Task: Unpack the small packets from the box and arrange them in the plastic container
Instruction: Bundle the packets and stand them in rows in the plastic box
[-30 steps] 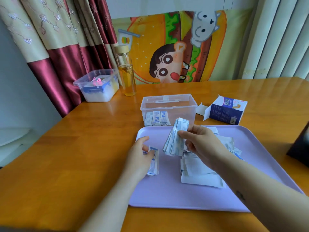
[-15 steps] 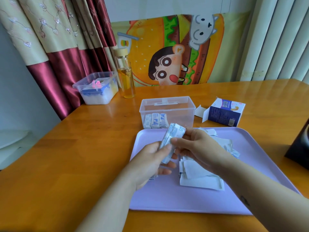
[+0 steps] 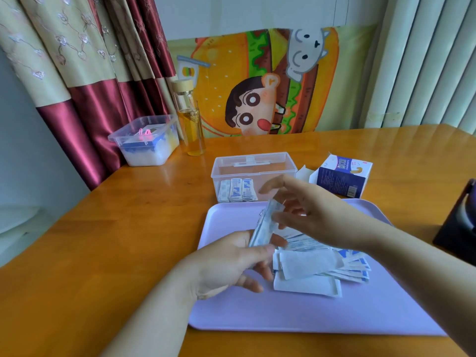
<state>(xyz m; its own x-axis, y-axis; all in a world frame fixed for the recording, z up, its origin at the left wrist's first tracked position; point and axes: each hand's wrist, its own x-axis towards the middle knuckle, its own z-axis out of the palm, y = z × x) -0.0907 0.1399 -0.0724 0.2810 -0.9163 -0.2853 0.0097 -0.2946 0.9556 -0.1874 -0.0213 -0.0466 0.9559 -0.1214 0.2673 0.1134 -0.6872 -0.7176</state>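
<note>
A stack of small blue-and-white packets (image 3: 265, 224) stands upright above the lilac tray (image 3: 283, 318). My left hand (image 3: 231, 264) grips its lower end between thumb and fingers. Just right of the stack's top, my right hand (image 3: 311, 215) hovers with fingers spread and straight, its thumb close to the stack. More loose packets (image 3: 322, 266) lie in a heap on the tray under my right wrist. Behind the tray stands the clear plastic container (image 3: 252, 166), with a few packets (image 3: 238, 193) upright in its front left corner. The opened blue-and-white box (image 3: 342, 176) lies to its right.
At the back left of the wooden table are a glass bottle (image 3: 189, 119) of yellow liquid and a lidded plastic tub (image 3: 146, 143). A dark object (image 3: 461, 228) sits at the right edge. A curtain and a cartoon poster stand behind.
The packet stack passed from my right hand to my left hand, which left the tray. My right hand's fingers have opened away from the stack.
</note>
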